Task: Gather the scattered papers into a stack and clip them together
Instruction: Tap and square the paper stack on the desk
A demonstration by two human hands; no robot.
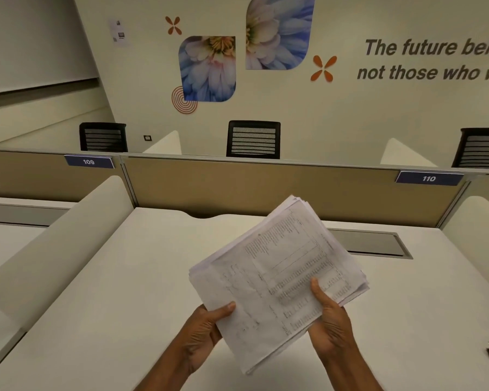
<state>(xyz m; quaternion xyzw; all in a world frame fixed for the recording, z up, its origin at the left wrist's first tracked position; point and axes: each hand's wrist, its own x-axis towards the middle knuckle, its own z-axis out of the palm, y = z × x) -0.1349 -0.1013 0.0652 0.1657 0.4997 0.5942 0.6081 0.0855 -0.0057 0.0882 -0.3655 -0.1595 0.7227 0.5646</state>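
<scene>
Both hands (206,325) (329,323) grip the paper stack (277,277), edges uneven, above the desk (110,292).

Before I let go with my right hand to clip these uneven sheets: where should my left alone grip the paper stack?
Probably mid-way along the near-left short edge, from the left, where the left hand pinches: thumb on top, fingers beneath. The paper stack fans at its far and right edges.

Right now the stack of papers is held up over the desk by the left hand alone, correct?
Not alone. In the head view the left hand and the right hand both grip the stack of papers, held up over the desk.
</scene>
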